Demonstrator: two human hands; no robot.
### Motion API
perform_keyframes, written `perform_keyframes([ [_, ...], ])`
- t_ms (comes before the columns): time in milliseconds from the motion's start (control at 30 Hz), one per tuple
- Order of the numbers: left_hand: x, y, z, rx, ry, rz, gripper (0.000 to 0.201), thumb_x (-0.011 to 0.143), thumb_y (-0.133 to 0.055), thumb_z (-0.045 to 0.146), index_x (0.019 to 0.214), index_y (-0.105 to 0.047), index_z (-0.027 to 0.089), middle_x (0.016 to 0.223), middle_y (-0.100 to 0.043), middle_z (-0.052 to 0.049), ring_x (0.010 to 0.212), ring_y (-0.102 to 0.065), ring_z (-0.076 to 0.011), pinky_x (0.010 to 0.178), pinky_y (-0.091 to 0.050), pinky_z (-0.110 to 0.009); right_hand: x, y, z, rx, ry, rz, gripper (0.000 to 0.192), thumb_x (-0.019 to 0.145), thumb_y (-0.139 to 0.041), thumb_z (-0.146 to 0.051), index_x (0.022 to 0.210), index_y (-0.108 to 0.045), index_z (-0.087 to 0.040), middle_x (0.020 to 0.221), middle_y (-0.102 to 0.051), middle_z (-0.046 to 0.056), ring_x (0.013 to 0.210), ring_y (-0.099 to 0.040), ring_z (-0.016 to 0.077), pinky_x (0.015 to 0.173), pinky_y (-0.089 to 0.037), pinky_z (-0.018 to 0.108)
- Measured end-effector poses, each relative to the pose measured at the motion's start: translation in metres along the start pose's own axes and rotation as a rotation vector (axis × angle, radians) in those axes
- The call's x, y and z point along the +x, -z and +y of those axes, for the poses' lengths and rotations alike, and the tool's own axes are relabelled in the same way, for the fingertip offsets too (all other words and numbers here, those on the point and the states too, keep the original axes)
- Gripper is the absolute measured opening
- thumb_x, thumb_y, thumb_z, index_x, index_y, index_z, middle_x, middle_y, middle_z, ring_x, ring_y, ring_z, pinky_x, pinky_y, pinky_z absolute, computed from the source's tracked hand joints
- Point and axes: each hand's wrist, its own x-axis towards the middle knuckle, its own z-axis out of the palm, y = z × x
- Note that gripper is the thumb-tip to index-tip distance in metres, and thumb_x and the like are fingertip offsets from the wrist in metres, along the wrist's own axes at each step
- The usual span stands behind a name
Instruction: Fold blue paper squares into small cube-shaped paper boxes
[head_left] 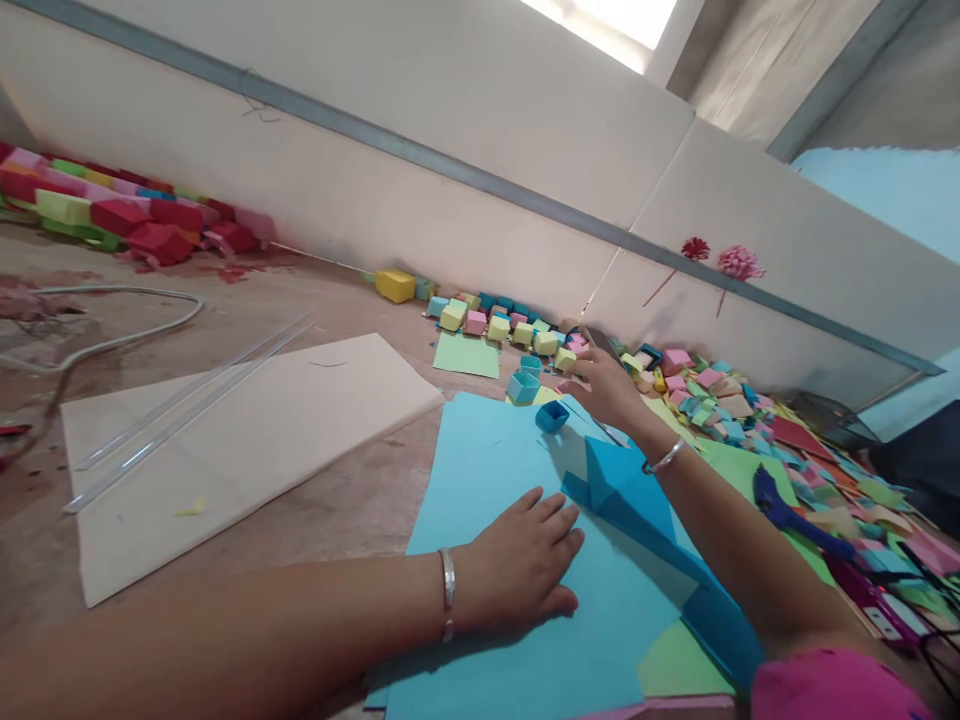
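My left hand [525,565] lies palm down on a stack of light blue paper sheets [472,470], its fingers stretched out. Toward the wall, my right hand [606,390] reaches over the far edge of the stack with its fingers apart, close to a row of small folded paper boxes [546,343]. I see nothing held in it, though its far side is partly hidden. A small dark blue paper box [552,417] stands on the sheets, and a lighter teal one [523,387] sits just beyond. Under my right forearm lies darker blue folded paper [630,490].
On the left, two clear plastic strips [187,420] rest on a large cream sheet [300,420]. Colourful paper boxes [157,240] are heaped by the wall [420,200]. Many loose paper pieces, a dark blue-handled tool [795,515] and a magenta device with cables [874,600] lie right.
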Motion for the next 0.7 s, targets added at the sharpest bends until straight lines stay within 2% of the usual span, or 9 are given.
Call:
perform_keyframes([
  [200,-0.001,-0.005,-0.003,0.017,-0.009,0.019,0.055,0.090,-0.053,0.049,0.130,-0.053,0.011,0.140,-0.051,-0.018,0.131,-0.043,-0.0337,0.109,-0.030,-0.051,-0.068,0.017,0.020,0.039,0.062,-0.020,0.017,0.086,-0.062,-0.029,0.095,-0.071,-0.018,0.110,-0.060,0.011,0.100,-0.060,0.0230,0.086,-0.048,0.037],
  [300,-0.001,-0.005,-0.004,0.022,-0.013,0.009,0.053,0.092,-0.051,0.048,0.130,-0.052,0.012,0.141,-0.050,-0.018,0.132,-0.042,-0.0336,0.110,-0.030,-0.051,-0.100,0.016,0.023,0.037,0.042,-0.055,0.016,0.086,-0.061,-0.027,0.094,-0.071,-0.018,0.109,-0.061,0.011,0.099,-0.061,0.0228,0.086,-0.049,0.038],
  [400,0.000,-0.006,-0.005,0.011,-0.022,0.005,0.053,0.093,-0.050,0.047,0.131,-0.052,0.011,0.142,-0.049,-0.019,0.133,-0.041,-0.0347,0.110,-0.029,-0.052,-0.116,0.016,0.018,0.056,0.027,-0.058,0.014,0.086,-0.061,-0.026,0.093,-0.071,-0.019,0.109,-0.063,0.010,0.098,-0.062,0.0214,0.086,-0.049,0.036],
  [467,0.000,-0.007,-0.005,0.011,-0.024,0.008,0.052,0.092,-0.050,0.046,0.132,-0.052,0.011,0.142,-0.049,-0.018,0.134,-0.041,-0.0347,0.110,-0.028,-0.052,-0.111,0.019,0.009,0.049,0.016,-0.040,0.014,0.086,-0.060,-0.025,0.093,-0.071,-0.019,0.107,-0.064,0.009,0.098,-0.062,0.0202,0.085,-0.049,0.033],
  [533,0.000,-0.008,-0.005,0.023,-0.022,0.009,0.052,0.093,-0.050,0.045,0.132,-0.052,0.012,0.142,-0.049,-0.018,0.134,-0.041,-0.0339,0.110,-0.028,-0.052,-0.092,0.023,-0.003,-0.027,-0.033,-0.072,0.019,0.091,-0.053,-0.022,0.095,-0.071,-0.018,0.107,-0.066,0.009,0.099,-0.062,0.0185,0.086,-0.047,0.030],
  [600,0.000,-0.008,-0.005,0.039,-0.019,0.009,0.052,0.093,-0.048,0.046,0.133,-0.052,0.012,0.142,-0.049,-0.018,0.133,-0.041,-0.0328,0.110,-0.028,-0.050,-0.064,0.024,-0.015,-0.069,-0.062,-0.070,0.029,0.096,-0.042,-0.020,0.100,-0.071,-0.018,0.109,-0.066,0.009,0.104,-0.060,0.0189,0.089,-0.045,0.029],
  [700,-0.001,-0.008,-0.004,0.063,-0.019,0.024,0.052,0.093,-0.049,0.047,0.132,-0.052,0.013,0.141,-0.051,-0.017,0.131,-0.044,-0.0322,0.109,-0.030,-0.048,-0.017,0.015,-0.030,-0.133,-0.110,-0.092,0.029,0.095,-0.043,-0.016,0.108,-0.069,-0.018,0.111,-0.065,0.011,0.108,-0.059,0.0223,0.089,-0.045,0.031],
])
